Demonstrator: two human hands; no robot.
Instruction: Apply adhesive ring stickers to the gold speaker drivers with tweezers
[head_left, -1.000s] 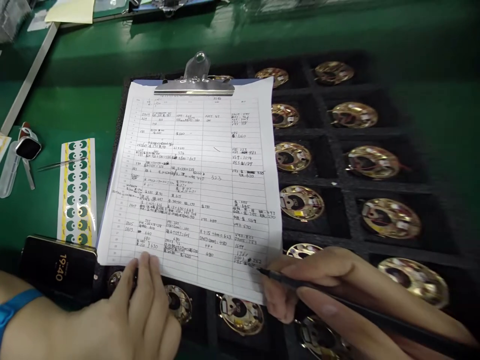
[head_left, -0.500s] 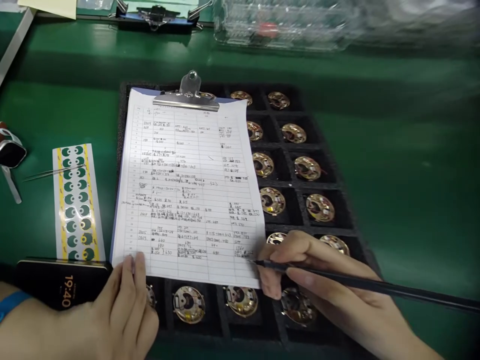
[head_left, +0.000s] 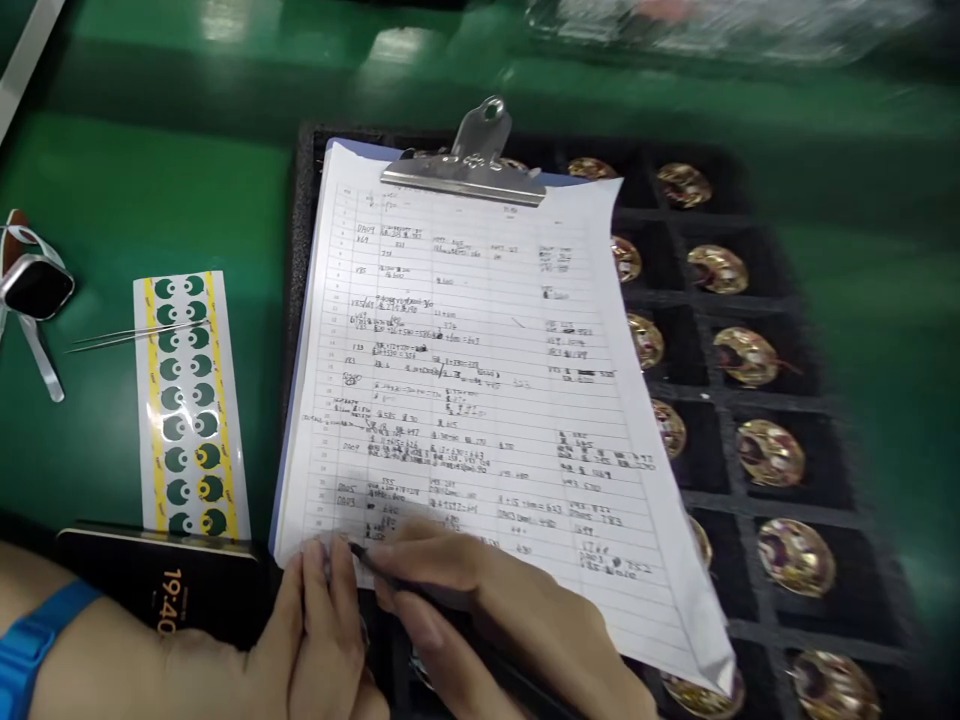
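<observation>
A clipboard [head_left: 480, 180] with a metal clip bears a sheet of paper [head_left: 450, 330] covered in rows of handwriting. It lies on top of a black foam tray [head_left: 735, 225]. My right hand [head_left: 480, 600] pinches a dark pen [head_left: 420, 590], its tip at the lower left of the sheet. Flat on the lower left corner of the paper are the fingers of my left hand [head_left: 315, 610]; its thumb is hidden. The two hands are close together, nearly touching. Round gold parts [head_left: 771, 452] with fine wires sit in the tray's compartments, partly covered by the clipboard.
Left of the clipboard lie a sticker sheet [head_left: 191, 400] with yellow edges, tweezers [head_left: 135, 337] across it, a smartwatch [head_left: 37, 285] and a black phone [head_left: 165, 575]. A blurred clear plastic tray [head_left: 720, 30] stands at the back of the green table.
My right hand has moved with the pen from the sheet's lower right edge to its lower left, beside my left hand. The view has shifted, and the sheet's lower right corner now curls.
</observation>
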